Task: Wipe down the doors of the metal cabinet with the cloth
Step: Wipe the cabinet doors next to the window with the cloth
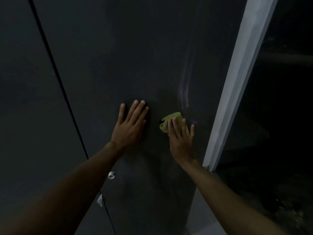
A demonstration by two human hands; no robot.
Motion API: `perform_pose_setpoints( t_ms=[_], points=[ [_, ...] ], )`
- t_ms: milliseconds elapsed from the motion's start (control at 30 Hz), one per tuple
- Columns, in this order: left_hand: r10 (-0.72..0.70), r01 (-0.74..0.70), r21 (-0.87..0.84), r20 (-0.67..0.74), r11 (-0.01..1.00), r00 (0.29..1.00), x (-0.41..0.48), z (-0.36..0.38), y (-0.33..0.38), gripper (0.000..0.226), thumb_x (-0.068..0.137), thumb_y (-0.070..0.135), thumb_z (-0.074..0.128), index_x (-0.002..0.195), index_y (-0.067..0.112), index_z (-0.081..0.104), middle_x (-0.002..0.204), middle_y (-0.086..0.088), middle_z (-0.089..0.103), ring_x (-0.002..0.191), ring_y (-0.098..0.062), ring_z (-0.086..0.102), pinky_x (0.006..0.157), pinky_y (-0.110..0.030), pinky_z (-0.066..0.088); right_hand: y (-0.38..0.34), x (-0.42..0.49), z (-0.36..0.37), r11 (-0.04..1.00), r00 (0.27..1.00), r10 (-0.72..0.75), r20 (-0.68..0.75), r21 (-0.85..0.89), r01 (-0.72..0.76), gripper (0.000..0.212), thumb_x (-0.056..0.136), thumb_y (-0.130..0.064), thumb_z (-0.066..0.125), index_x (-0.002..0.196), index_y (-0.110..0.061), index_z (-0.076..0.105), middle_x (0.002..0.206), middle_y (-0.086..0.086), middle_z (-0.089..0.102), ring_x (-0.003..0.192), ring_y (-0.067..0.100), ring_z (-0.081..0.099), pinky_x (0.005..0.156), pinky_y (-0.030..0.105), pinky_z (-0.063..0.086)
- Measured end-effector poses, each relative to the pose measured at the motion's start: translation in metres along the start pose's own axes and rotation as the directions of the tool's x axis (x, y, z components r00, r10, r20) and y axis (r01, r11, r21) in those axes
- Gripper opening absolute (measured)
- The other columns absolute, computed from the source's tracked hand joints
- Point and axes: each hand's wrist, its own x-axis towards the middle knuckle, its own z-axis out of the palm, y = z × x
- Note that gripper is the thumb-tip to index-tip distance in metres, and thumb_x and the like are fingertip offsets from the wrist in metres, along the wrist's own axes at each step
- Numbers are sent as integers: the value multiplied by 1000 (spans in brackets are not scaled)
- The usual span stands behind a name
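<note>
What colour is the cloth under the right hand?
Yellow-green cloth, seen in the head view.

Yellow-green cloth (171,121) flat against dark door (135,65)

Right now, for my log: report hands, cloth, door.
Left hand flat on door. Right hand presses cloth against it. Streaks above cloth. Nothing blocking.

A dark cabinet door (118,56) is seen upright, parted from a second door (25,99) by a thin seam. A left hand (130,124) is laid flat on it with fingers straight. Just beside, a folded yellow-green cloth (166,122) is pressed against it under the straight fingers of a right hand (181,139). Pale streaks (183,92) are seen above the cloth, and a small shiny fitting (111,175) near the seam.
</note>
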Motion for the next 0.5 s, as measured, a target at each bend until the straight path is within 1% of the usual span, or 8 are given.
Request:
perform_pose_setpoints(
  t_ms=[100,133,200,267,333,367,433,500],
  points=[
    [-3,3,0,1,1000,1000,5,-1,-1,41,98,20,46,136,3,51,145,-18,45,138,-31,36,115,-53,11,-5,-6,-3,996,997,70,31,62,-72,87,86,0,64,151,-19,10,161,-8,-15,148,25,-12,112,66,9],
    [-10,10,-11,1,1000,1000,8,-2,-2,41,98,20,46,136,4,50,146,-18,44,138,-30,34,115,-53,11,-7,-6,-4,995,997,66,41,72,-69,85,89,-2,61,152,-21,7,161,-9,-17,148,25,-13,111,67,10],
    [-24,24,-35,5,999,1000,18,-4,-4,42,99,21,44,137,4,48,147,-18,42,140,-30,29,115,-53,8,-9,5,-9,995,998,37,46,89,-41,78,95,-11,47,154,-25,-2,160,-10,-19,148,25,-13,110,68,14],
    [-36,37,-49,6,998,999,30,-5,-6,43,100,22,42,139,4,45,149,-18,39,141,-30,26,116,-53,6,-10,28,-17,991,999,40,22,128,-43,73,97,-17,37,153,-28,-8,160,-12,-18,147,27,-6,112,66,10],
    [-57,57,-48,-9,997,998,43,-5,-8,43,100,22,42,140,4,45,150,-17,38,142,-30,25,116,-53,5,-12,51,-22,979,995,95,-18,180,-90,67,99,-20,34,153,-28,-4,160,-13,-14,147,27,0,115,61,5],
    [-66,66,-48,-16,997,998,48,-5,-7,43,101,22,43,140,4,45,150,-17,38,142,-29,25,116,-54,6,-14,57,-23,972,991,127,-31,203,-118,64,99,-20,34,153,-26,0,161,-11,-9,148,28,2,116,60,6],
    [-85,83,-51,-24,995,996,57,-6,-7,43,101,23,42,140,5,45,150,-16,38,143,-29,26,116,-54,7,-20,53,-22,959,985,167,-37,239,-154,61,98,-18,37,151,-22,7,159,-8,2,147,30,8,114,62,13],
    [-97,96,-57,-21,994,995,63,-7,-7,44,102,25,40,141,5,45,151,-16,37,143,-28,25,116,-55,7,-24,33,-17,956,985,169,-17,246,-159,62,96,-16,41,151,-20,12,158,-6,9,146,31,14,110,64,23]
  ],
)
